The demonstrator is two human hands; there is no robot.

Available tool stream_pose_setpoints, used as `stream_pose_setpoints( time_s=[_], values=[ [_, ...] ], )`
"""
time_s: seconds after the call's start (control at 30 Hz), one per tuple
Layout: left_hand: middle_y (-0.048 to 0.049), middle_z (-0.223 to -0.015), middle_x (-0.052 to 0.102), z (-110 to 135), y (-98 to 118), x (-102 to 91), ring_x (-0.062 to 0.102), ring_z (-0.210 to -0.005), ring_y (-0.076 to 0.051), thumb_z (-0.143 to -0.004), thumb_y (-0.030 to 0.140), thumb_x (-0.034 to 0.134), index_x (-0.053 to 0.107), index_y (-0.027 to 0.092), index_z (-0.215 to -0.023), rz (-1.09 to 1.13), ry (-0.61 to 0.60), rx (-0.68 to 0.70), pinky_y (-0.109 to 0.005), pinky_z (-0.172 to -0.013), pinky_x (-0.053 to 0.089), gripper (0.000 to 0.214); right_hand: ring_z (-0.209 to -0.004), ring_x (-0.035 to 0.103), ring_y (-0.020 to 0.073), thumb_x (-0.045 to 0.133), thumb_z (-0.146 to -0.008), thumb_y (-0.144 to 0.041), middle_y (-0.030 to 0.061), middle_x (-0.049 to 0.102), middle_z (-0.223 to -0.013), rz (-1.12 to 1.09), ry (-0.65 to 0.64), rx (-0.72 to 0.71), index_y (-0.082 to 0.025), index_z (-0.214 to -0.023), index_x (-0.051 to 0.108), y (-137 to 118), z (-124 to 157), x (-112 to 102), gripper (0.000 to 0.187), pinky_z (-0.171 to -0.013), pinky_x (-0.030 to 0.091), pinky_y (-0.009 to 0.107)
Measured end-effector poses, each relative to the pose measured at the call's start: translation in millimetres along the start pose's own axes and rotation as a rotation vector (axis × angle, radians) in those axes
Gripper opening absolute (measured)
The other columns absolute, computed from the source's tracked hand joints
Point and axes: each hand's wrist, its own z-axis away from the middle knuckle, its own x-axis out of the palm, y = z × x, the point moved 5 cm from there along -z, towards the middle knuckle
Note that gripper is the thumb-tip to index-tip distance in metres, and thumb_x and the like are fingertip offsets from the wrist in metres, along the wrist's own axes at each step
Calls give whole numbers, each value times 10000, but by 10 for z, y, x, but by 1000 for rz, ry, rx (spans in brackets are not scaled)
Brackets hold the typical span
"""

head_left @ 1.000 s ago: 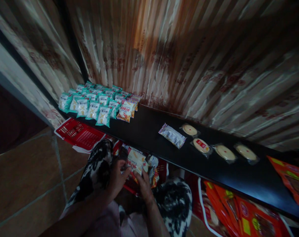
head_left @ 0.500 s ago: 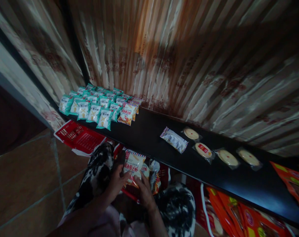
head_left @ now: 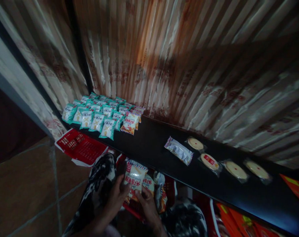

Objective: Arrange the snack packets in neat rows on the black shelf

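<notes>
In front of my knees my left hand [head_left: 118,191] grips the left side of a snack bag [head_left: 136,174] with red and orange print and a striped top edge. My right hand [head_left: 146,200] is closed on its lower right, the thumb lying across the front. A second matching bag [head_left: 148,182] shows behind it; whether my right fingers also grip that one I cannot tell. More packets [head_left: 161,194] lie beyond in a red basket [head_left: 175,189]. On the black shelf [head_left: 149,144], similar bags [head_left: 129,122] stand beside rows of teal-and-white snack bags [head_left: 97,122].
Farther right on the shelf lie a silvery packet [head_left: 179,150], several wrapped round cakes [head_left: 210,162] and an orange package [head_left: 296,187]. A red basket [head_left: 80,148] sits on the tiled floor at left. Orange packages [head_left: 238,220] fill another at lower right. Corrugated sheeting [head_left: 188,65] stands behind.
The view has tilted up slightly, so everything sits lower in the picture. Both hands still hold the snack bag in front of the shelf, with little other change.
</notes>
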Motion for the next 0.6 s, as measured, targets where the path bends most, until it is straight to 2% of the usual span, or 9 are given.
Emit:
stream_pose_setpoints(
  time_s=[0.1, 0.23, 0.4, 0.6],
  values=[
    [-129, -1190, 607, -1, 29, -39, 554, -1117, -269, -673, 545, 630, 561, 169, -1107, -35, 17, -11, -335, -913, 458, 579, -924, 650, 258, 671, -722, -489, 57, 723, -953, -29, -28, 18, -207, -1010, 682, -5, -12, 38, 403, -900, 460, 424],
    [-121, -1068, 664, -22, 89, -54, 618, -987, -263, -689, 594, 590, 570, 157, -1057, -29, -10, -8, -328, -826, 497, 572, -891, 661, 248, 687, -715, -473, 64, 719, -958, -72, -54, 24, -211, -1024, 675, -29, 6, 96, 405, -884, 468, 421],
    [-83, -967, 693, -56, 145, -87, 646, -892, -242, -720, 599, 564, 575, 179, -1007, -13, -27, 12, -313, -767, 508, 508, -961, 646, 258, 687, -715, -470, 73, 703, -1011, -80, -105, 45, -206, -1103, 634, -71, 14, 174, 472, -910, 451, 435],
    [-84, -959, 693, -136, 222, -108, 649, -866, -238, -735, 576, 563, 585, 182, -1001, -10, -22, 51, -312, -749, 512, 476, -978, 638, 272, 675, -711, -496, 65, 706, -1019, -28, -84, 24, -209, -1048, 660, -205, -83, 235, 442, -916, 450, 435]
  ],
)
